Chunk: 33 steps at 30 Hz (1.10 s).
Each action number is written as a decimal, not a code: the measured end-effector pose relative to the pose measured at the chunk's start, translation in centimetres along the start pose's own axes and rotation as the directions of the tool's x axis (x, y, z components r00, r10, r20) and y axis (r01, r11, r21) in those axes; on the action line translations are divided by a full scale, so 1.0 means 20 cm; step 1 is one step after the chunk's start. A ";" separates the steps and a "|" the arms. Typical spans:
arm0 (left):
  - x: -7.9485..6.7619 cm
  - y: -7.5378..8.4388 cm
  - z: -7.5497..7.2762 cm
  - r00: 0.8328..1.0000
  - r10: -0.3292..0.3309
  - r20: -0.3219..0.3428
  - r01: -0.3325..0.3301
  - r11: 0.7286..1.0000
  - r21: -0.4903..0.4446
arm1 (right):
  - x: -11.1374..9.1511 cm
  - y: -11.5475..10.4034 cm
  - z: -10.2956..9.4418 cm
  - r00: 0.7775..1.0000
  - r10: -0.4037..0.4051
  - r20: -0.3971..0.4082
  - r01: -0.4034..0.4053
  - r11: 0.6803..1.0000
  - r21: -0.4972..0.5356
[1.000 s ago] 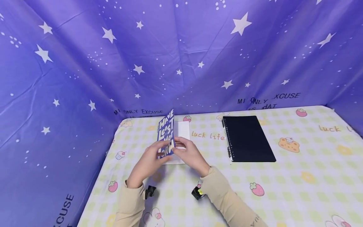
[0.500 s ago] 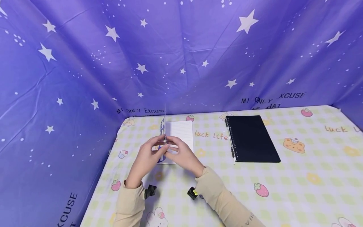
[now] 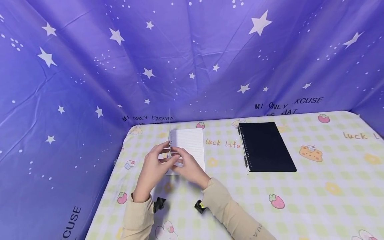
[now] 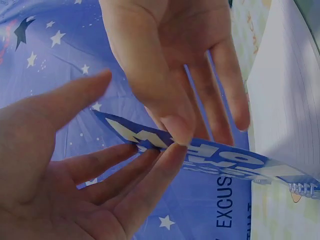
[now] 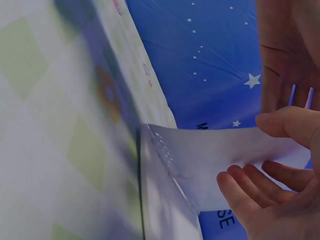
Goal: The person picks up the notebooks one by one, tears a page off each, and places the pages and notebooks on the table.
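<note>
A small spiral notebook [image 3: 193, 138] lies on the table with a lined white page showing. Its cover [image 4: 232, 156], blue with large white letters, stands up from the coil and appears almost edge-on in the head view. My left hand [image 3: 152, 168] touches the lettered outer side with extended fingers, its thumb held away. The right hand [image 3: 189, 168] pinches the cover near its free edge, with the thumb at the edge and fingers against the pale inner side. Both hands meet closely above the coil side.
To the right lies a larger black ring-bound notebook [image 3: 267, 146], with a slim light strip along its rings. A checked cloth [image 3: 231, 196] covers the table. Purple starry fabric [image 3: 192, 60] hangs behind and at the left.
The cover has swung left from leaning over the page to nearly upright, uncovering more of the lined page. My right hand has moved left with it; the left hand has shifted slightly.
</note>
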<state>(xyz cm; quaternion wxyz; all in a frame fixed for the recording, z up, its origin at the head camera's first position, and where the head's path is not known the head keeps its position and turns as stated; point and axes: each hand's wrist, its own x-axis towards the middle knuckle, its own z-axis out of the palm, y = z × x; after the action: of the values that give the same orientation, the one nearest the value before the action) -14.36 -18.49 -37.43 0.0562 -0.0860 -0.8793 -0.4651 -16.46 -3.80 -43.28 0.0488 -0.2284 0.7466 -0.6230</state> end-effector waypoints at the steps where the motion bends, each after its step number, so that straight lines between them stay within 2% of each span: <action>1: 0.00 0.00 0.00 1.000 0.004 -0.012 -0.004 1.000 0.009 | 0.00 0.00 0.01 1.000 -0.002 0.000 0.002 1.000 -0.003; 6: 0.00 -0.01 -0.02 0.997 0.031 -0.066 -0.028 0.999 0.043 | 0.03 0.00 0.06 1.000 -0.011 -0.004 0.011 0.999 -0.031; 10: 0.00 -0.02 -0.04 0.996 0.032 -0.085 -0.027 0.998 0.065 | 0.05 0.00 0.09 1.000 -0.016 0.004 0.016 0.998 -0.061; 14: 0.00 -0.03 -0.06 0.995 0.009 -0.103 0.000 0.997 0.083 | 0.05 0.00 0.11 0.999 -0.020 0.045 0.026 0.991 -0.133; 19: 0.02 -0.05 -0.10 0.989 -0.016 -0.146 0.032 0.994 0.107 | 0.05 0.02 0.13 0.996 -0.031 0.085 0.052 0.965 -0.257; 26: 0.03 -0.09 -0.14 0.978 -0.028 -0.208 0.064 0.984 0.168 | 0.07 0.07 0.14 0.988 -0.014 0.154 0.079 0.903 -0.423; 33: 0.02 -0.13 -0.18 0.972 -0.071 -0.226 0.118 0.972 0.201 | 0.07 0.05 0.18 0.977 0.031 0.213 0.099 0.814 -0.572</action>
<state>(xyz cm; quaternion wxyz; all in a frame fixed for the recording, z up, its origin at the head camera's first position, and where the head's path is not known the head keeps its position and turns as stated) -15.21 -22.92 -37.51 0.1384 0.0139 -0.9157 -0.3771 -16.70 -7.41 -44.70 0.0449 -0.3109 0.8869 -0.3388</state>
